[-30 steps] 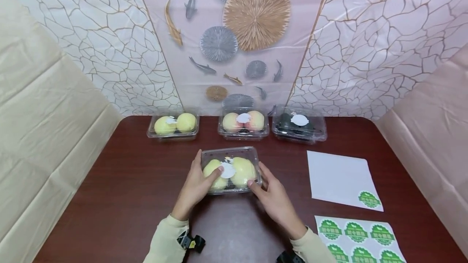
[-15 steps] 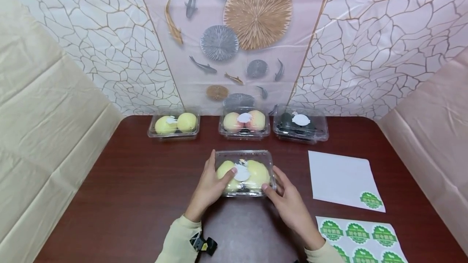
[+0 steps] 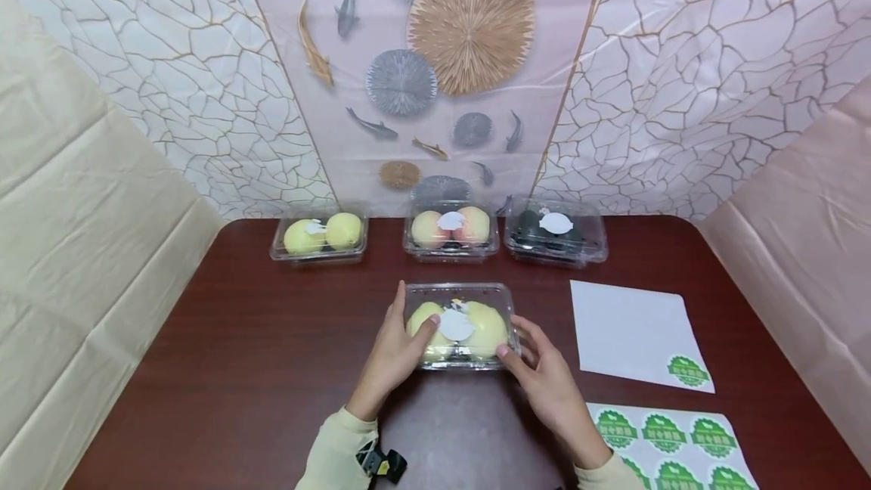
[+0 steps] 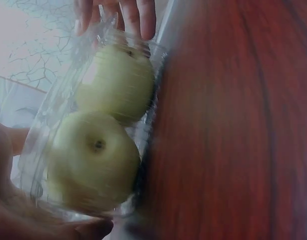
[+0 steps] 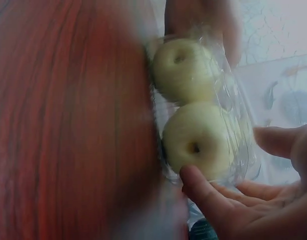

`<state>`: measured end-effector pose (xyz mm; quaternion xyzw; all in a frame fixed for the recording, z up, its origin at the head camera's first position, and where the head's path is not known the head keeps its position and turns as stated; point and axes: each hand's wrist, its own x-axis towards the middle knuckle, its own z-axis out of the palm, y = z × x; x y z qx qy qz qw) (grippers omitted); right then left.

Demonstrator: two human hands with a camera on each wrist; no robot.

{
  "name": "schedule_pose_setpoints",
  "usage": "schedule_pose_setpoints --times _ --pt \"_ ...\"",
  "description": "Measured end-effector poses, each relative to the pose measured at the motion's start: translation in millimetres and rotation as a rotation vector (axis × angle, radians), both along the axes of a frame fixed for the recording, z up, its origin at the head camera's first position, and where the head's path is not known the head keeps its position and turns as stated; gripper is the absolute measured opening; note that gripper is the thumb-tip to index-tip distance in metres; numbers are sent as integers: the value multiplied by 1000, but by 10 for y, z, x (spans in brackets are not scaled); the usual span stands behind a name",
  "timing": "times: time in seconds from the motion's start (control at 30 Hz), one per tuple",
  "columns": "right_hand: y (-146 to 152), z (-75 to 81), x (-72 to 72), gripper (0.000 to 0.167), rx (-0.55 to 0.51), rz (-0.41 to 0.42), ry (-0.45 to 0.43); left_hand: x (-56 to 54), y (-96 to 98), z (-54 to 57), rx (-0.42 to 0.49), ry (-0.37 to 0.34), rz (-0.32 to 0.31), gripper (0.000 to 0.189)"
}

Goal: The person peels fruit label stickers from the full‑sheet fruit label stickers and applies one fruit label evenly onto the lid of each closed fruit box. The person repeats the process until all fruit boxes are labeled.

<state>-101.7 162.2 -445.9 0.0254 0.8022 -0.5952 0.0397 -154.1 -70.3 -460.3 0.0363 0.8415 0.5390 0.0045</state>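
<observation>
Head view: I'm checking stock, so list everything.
Boxes: four, clear, one front, three back
Labels: four, white, on boxes
Round fruit: four, yellow, front and left boxes
Peach-like fruit: two, pinkish, middle box
Other fruit: uncertain count, dark, right box
Sheets: two, white, right
Stickers: seven showing, green, on sheets
Table: one, brown, beneath
Walls: three, pale, surrounding
Wrist gadget: one showing, black, left
Sleeves: two, cream, forearms
Left hand: one, front box's left
Right hand: one, its right

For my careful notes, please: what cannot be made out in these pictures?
Lower sticker sheet: head view, cut off by bottom edge.
White label on the held box: any print too small, head view.
Right hand: right wrist view, cut off by right and bottom edges.
Dark contents, far-right box: partly behind its oval label, head view.
</observation>
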Motion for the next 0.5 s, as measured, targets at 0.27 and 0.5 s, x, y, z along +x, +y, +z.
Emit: schedule_pose_setpoints --times 0.27,0.5 --pt "95 -26 -21 57 123 13 37 30 -88 -38 10 -41 -71 88" --pt "178 41 -1 50 293 13 97 63 -71 -67 -23 -17 -55 90"
